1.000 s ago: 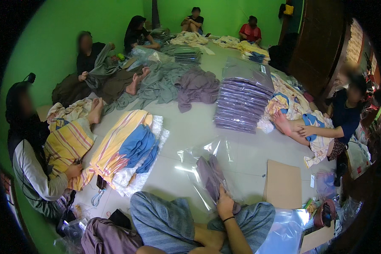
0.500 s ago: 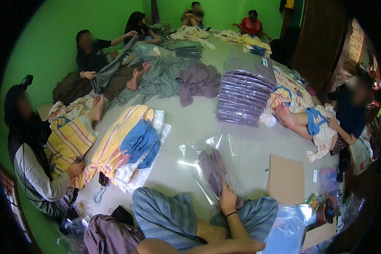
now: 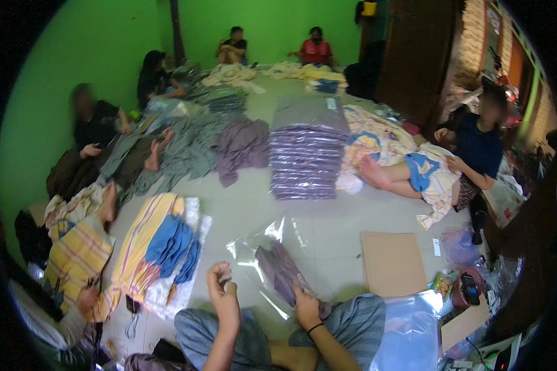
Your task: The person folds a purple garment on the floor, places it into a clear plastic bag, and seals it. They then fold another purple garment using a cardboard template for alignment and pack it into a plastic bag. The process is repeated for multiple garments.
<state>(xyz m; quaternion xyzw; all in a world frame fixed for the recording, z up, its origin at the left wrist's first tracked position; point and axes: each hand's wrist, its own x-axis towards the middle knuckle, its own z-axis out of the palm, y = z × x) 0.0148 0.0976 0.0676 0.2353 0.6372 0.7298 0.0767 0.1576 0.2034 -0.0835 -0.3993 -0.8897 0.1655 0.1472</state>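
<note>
My right hand point(image 3: 306, 307) grips a folded mauve garment point(image 3: 277, 272) that lies partly inside a clear plastic bag point(image 3: 238, 253), in front of my crossed legs. Fingers and thumb are pressed on the garment's near end. To the left of the bag, my left hand point(image 3: 224, 294) is raised above my knee with thumb and fingers apart and nothing in it. The bag's far part stands loosely spread around the cloth.
A tall stack of bagged mauve garments point(image 3: 307, 161) stands ahead. Striped yellow and blue cloth point(image 3: 145, 241) lies left. Brown cardboard point(image 3: 393, 260) and clear plastic sheets point(image 3: 405, 331) lie right. Several people sit around with heaps of cloth.
My left hand has risen from low across my lap to beside the bag. The view has swung right. A co-worker at the far left has lowered a greenish cloth.
</note>
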